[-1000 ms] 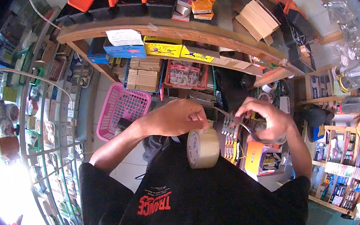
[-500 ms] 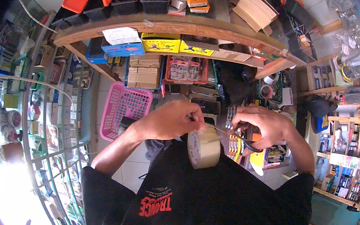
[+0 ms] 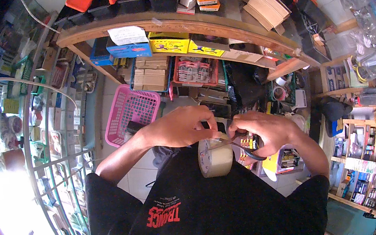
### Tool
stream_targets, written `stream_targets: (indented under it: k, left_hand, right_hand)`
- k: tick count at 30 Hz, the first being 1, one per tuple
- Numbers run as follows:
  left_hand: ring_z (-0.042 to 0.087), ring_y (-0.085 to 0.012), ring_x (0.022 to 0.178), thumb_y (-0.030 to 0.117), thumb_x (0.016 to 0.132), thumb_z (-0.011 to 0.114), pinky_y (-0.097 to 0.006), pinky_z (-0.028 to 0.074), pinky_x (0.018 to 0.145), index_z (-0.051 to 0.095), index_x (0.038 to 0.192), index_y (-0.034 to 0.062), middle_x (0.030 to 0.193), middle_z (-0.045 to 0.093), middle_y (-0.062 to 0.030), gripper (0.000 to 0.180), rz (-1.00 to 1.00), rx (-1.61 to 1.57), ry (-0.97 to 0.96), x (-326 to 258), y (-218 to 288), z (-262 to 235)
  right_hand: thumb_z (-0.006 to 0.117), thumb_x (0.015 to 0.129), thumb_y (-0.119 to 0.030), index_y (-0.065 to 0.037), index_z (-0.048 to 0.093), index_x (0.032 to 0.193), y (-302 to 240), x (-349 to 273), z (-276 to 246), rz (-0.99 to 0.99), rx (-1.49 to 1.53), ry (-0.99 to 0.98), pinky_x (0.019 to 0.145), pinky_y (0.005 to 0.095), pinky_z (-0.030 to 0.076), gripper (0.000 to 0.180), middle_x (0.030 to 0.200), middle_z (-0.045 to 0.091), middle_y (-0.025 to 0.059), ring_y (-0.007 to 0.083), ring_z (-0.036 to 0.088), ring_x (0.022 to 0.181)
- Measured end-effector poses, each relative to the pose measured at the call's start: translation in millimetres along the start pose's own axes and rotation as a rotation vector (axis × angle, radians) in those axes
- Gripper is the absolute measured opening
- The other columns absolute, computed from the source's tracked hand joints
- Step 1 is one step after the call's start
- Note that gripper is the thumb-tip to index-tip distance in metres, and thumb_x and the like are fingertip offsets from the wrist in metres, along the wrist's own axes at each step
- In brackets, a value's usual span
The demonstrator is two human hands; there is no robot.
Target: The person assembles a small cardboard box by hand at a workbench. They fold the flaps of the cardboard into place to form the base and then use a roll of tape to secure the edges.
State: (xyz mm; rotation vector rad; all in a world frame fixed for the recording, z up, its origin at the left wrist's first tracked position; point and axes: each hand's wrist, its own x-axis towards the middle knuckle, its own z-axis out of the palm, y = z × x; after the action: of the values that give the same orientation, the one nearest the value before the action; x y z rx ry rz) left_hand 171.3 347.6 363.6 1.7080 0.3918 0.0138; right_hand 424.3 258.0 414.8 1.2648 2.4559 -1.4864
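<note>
The tape (image 3: 215, 161) hangs upright in front of the dark shirt (image 3: 189, 228), just under the left hand (image 3: 180, 126), whose thumb and index finger pinch at its upper edge; whether they grip a loose end, I cannot tell. The right hand (image 3: 273, 131) is curled around the scissors (image 3: 256, 157), whose metal reaches across the top of the tape. A clean cut here calls for a taut strip, blades square across it, and tips clear of the left fingertips, which look dangerously near. The roll could swing, so a firm pinch matters. The pink basket (image 3: 111, 126) sits beyond the left forearm, the wooden shelf (image 3: 177, 25) ahead, and a yellow box (image 3: 271, 166) below the right hand; none seems to block the blades.
</note>
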Motion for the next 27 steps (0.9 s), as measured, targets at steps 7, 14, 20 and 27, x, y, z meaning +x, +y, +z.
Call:
stream_targets:
  k: [7,14,20,27]
  left_hand:
    - [0.069,-0.0245,0.092,0.026,0.093,0.067,-0.036,0.055,0.079,0.067,0.101,0.0035,0.104,0.064,-0.0136,0.024,0.052,0.032,0.011,-1,2,1]
    - [0.071,-0.0263,0.09,0.026,0.092,0.067,-0.037,0.055,0.077,0.068,0.098,0.0031,0.102,0.065,-0.0156,0.024,0.02,0.029,0.061,-7,4,5]
    - [0.072,-0.0258,0.088,0.027,0.092,0.068,-0.037,0.055,0.075,0.069,0.098,0.002,0.104,0.065,-0.0162,0.026,-0.042,0.065,0.043,-10,10,3]
    - [0.072,-0.0262,0.09,0.027,0.091,0.069,-0.036,0.055,0.075,0.069,0.099,0.0021,0.104,0.066,-0.0156,0.026,-0.053,0.008,0.05,-8,9,7]
  right_hand:
    - [0.086,0.069,-0.044,-0.006,0.054,0.111,5,3,8,-0.063,0.005,0.077,0.081,0.0435,0.047,0.066,0.098,0.059,0.0128,0.0334,0.06,0.091]
    - [0.087,0.068,-0.044,-0.004,0.054,0.11,4,9,10,-0.124,-0.015,0.101,0.079,0.0429,0.049,0.067,0.093,0.06,0.0127,0.0331,0.061,0.087]
    - [0.087,0.068,-0.044,-0.003,0.054,0.109,7,14,7,-0.154,0.009,0.049,0.077,0.0417,0.049,0.066,0.091,0.059,0.0124,0.0331,0.062,0.087]
    - [0.086,0.068,-0.046,-0.004,0.054,0.106,14,11,9,-0.217,-0.012,0.089,0.074,0.043,0.047,0.065,0.089,0.059,0.0125,0.033,0.061,0.083]
